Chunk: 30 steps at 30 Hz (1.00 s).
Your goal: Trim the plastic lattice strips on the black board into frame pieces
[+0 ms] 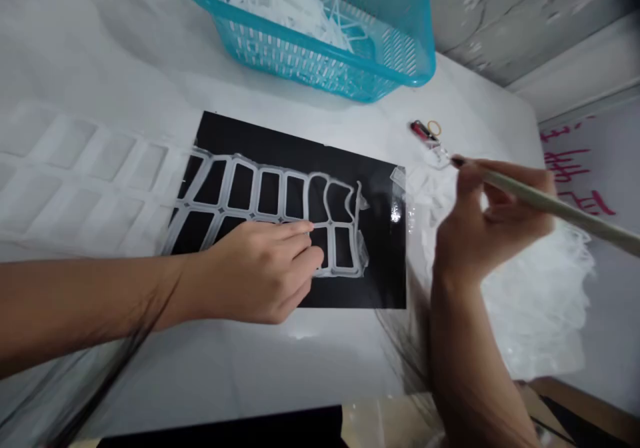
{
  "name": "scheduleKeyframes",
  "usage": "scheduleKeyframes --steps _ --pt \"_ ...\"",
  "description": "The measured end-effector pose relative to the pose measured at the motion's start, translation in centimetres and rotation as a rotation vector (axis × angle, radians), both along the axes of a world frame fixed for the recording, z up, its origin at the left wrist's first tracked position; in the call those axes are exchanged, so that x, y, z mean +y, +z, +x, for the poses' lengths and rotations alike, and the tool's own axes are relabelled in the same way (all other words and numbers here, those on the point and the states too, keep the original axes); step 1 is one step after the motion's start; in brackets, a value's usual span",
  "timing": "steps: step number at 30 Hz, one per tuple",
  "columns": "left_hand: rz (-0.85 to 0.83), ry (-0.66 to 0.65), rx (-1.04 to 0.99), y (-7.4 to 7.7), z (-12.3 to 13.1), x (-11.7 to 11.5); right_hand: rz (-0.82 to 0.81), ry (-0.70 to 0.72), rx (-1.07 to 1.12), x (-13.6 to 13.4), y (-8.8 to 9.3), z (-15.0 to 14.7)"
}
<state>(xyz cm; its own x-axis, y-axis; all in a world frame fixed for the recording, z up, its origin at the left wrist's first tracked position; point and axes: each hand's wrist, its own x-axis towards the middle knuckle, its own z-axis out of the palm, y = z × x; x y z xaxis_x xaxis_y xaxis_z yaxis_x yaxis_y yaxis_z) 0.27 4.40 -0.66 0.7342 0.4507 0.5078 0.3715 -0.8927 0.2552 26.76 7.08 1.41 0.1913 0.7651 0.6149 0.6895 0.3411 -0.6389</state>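
A sheet of white, flexible rectangular frames [244, 187] lies across a black mat [383, 235], its right end wavy and torn-looking. My left hand [270, 268] rests on the sheet's lower row, fingers extended and pressing down; the thumb is hidden. My right hand [493, 215] is raised at the right, fingers closed around a long, pale-handled tool [540, 201] with a dark front end. By the tool's tip is a small translucent frame piece [440, 158]; whether they touch I cannot tell.
A blue plastic basket [300, 41] holding white frame scraps stands at the back. A heap of translucent pieces [535, 301] lies at the right, below a red-and-black object [423, 130] and a yellowish ring [434, 128]. The sheet's left part spreads over the white table [250, 361].
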Motion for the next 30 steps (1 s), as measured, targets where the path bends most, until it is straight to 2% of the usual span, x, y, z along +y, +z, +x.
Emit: scheduleKeyframes --steps 2,3,5,8,10,13,22,26,30 --pt "-0.016 -0.042 -0.033 0.1 -0.1 0.2 0.124 -0.101 0.15 -0.4 0.7 0.0" --pt "-0.02 -0.063 -0.057 0.2 -0.1 0.3 0.074 -0.086 0.212 -0.9 1.0 -0.4" --pt "-0.021 -0.087 -0.102 0.4 -0.2 0.3 -0.191 0.047 0.305 -2.5 1.6 -1.8" --pt "-0.015 -0.073 -0.152 0.8 -0.4 0.3 -0.601 0.354 0.435 -5.0 2.2 -4.1" --pt "-0.051 -0.059 -0.181 1.0 -0.5 0.2 -0.743 0.534 0.527 -6.1 2.3 -5.0" --pt "-0.114 -0.042 -0.192 1.1 -0.5 0.0 -0.803 0.642 0.649 -6.5 2.2 -5.2" --pt "-0.094 -0.053 -0.215 1.1 -0.3 -0.1 -0.913 0.681 0.759 -7.2 2.5 -5.0" --pt "-0.088 -0.083 -0.233 1.3 -0.2 -0.4 -0.791 0.549 0.577 -7.4 2.4 -3.7" --pt "-0.062 -0.172 -0.213 1.3 0.0 -0.7 -0.692 0.42 0.401 -7.8 0.8 -2.1"
